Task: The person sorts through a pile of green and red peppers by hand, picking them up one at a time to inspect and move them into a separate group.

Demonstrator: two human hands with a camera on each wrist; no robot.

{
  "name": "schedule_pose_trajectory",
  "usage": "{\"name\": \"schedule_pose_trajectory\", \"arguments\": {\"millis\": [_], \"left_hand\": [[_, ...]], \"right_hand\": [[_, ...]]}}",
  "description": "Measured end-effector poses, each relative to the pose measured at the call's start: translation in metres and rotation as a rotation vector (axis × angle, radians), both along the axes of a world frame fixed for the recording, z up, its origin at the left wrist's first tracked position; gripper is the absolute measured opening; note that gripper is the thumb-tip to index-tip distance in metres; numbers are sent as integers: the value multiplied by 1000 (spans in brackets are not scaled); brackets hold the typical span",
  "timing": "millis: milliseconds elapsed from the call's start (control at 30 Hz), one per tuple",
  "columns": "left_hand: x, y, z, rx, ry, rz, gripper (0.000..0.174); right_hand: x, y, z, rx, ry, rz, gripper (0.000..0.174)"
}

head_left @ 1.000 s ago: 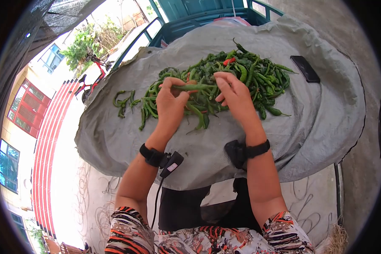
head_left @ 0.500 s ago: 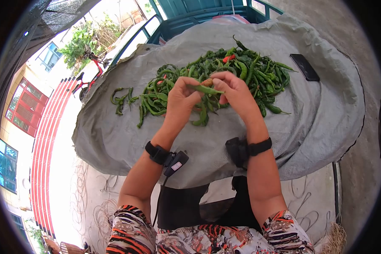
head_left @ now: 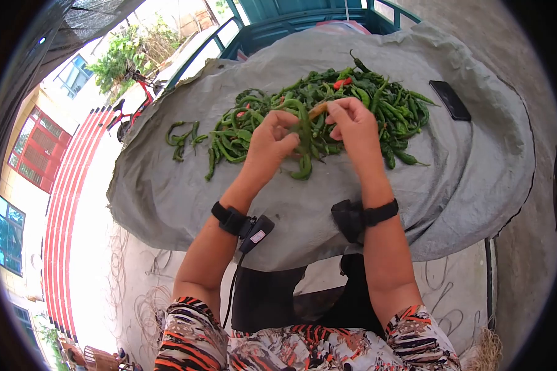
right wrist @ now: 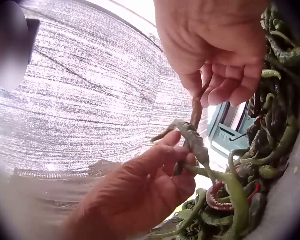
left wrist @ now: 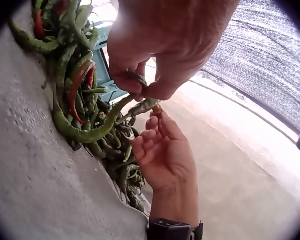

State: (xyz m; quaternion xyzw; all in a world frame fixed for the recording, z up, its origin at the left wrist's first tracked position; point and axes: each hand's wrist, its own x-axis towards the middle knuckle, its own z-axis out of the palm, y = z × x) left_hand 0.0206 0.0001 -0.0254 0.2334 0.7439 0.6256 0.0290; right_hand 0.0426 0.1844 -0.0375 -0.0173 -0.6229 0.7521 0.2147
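The left hand (head_left: 271,145) pinches green peppers over the pile's near side; one long curved pepper (left wrist: 85,134) hangs from its fingertips in the left wrist view, beside a paler, wrinkled one (right wrist: 192,137). Just right of it, the right hand (head_left: 358,128) pinches a thin brownish-orange pepper (head_left: 317,111) between thumb and fingers. In the right wrist view this brown pepper (right wrist: 196,112) points down to the left hand's peppers; whether they touch is unclear. Beneath both hands spreads the pile of green peppers (head_left: 393,114), with a few red ones (head_left: 343,83).
A grey cloth (head_left: 185,216) lies under the pile. Several green peppers (head_left: 182,141) lie apart at the left, and a black phone (head_left: 450,100) at the right. Behind stands a teal cart bed (head_left: 272,37); a red bicycle (head_left: 145,102) is farther off at the left.
The green pepper that lay across between the hands has given way to peppers hanging from the left hand. The right hand has moved slightly right, and the brown pepper shows more fully.
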Motion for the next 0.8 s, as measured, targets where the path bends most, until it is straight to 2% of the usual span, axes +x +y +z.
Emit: {"name": "schedule_pose_trajectory", "arguments": {"millis": [33,100,200,300,400,500,600,633,733,800], "left_hand": [[-2,-1,0,-33,24,35,26],[-8,-3,-4,75,-55,75,25],[-16,-3,-16,215,-139,135,28],[-18,-3,-23,312,-169,170,30],[-14,-6,-15,354,-95,190,30],[-4,-3,10,391,-23,131,27],[4,5,33,486,-20,54,28],[5,9,35,526,-26,28,29],[7,20,23,358,77,261,39],[-2,11,-15,-152,238,113,45]], "right_hand": [[0,0,1,-63,17,-54,22],[-3,2,-1,-144,74,-157,21],[-8,3,-3,-237,213,-166,25],[-3,1,4,-158,119,-135,32],[-5,5,-1,118,109,-33,39],[13,-2,14,274,34,306,36],[14,-6,10,301,-38,470,34],[13,-6,9,250,-25,416,34],[7,2,6,136,1,217,33],[4,12,5,110,8,35,33]]}}
